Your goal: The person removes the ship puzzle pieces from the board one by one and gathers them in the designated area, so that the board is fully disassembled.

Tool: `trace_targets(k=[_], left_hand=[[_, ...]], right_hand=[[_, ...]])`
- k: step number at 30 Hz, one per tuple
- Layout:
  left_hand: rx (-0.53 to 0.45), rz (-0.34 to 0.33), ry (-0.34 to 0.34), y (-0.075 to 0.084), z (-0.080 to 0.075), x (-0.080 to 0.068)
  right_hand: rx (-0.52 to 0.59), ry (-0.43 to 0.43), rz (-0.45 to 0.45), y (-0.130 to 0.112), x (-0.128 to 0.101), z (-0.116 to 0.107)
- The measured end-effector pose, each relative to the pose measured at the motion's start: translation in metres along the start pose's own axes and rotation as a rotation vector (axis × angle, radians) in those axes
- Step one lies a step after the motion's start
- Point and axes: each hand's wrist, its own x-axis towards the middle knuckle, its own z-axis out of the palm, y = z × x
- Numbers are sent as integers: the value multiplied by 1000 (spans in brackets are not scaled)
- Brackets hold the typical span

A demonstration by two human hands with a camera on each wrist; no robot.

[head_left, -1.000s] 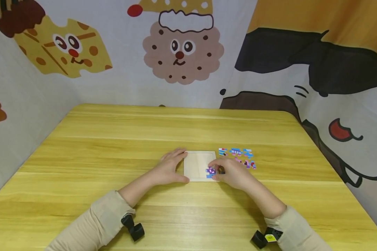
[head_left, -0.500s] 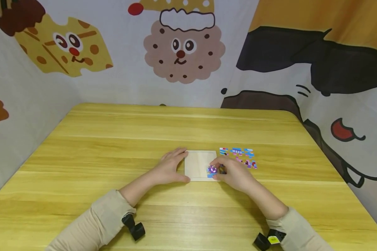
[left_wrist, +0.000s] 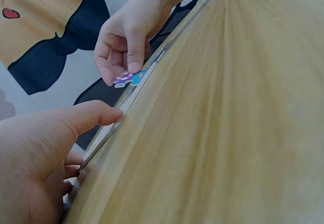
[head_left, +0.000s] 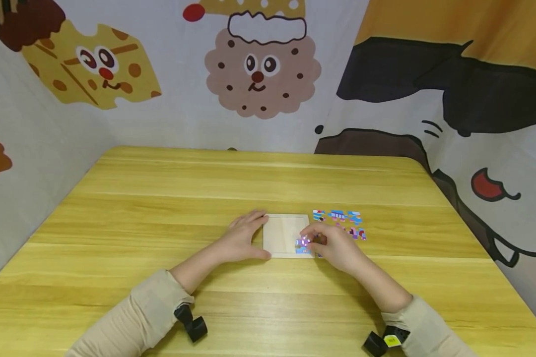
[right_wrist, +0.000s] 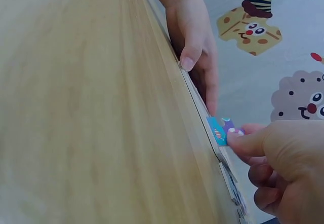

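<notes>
The little puzzle piece (head_left: 301, 243) looked blue and purple, probably pink-dotted. Right hand (head_left: 335, 246) pinched it over the wooden tray (head_left: 282, 229); left hand (head_left: 241, 239) lay flat, fingers straight, bracing the tray's edge.

A pale square wooden puzzle tray (head_left: 282, 229) lies flat on the yellow wooden table (head_left: 161, 213). The left hand (head_left: 241, 238) rests against the tray's left edge, thumb along its near-left corner, fingers (head_left: 254, 217) reaching the far-left corner. The right hand (head_left: 335, 245) sits at the tray's right edge; between its thumb and fingertips (head_left: 310, 233) is a small multicoloured jigsaw piece (head_left: 301, 243), over the tray's near-right corner. Beyond and to the right of those fingers, a cluster of loose multicoloured jigsaw pieces (head_left: 339, 222) lies on the table, just beside the tray's right side.
</notes>
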Motion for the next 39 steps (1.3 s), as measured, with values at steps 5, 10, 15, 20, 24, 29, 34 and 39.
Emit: trace_targets(k=[5,10,15,20,24,29,34,39], left_hand=[[-3,-3,0,1,-1,0],[1,-2,1,1,-1,-1],[-11,2,-4,1,-1,-1],[-18,9,-4,1,-2,-2],[-16,6,-6,1,-2,-2],[-18,5,-5,1,-1,-1],[-14,8,-2,0,0,-1],[-12,9,0,-1,1,-1]], right_hand=[[44,10,1,-1,0,0],[143,5,9,-1,-1,-3],[246,14,45,4,-6,-8],[306,32,31,15,-14,-15],[333,32,34,23,-22,-24],[289,62,37,34,-32,-38],[258,77,49,41,-42,-52],[261,57,59,44,-47,-66]])
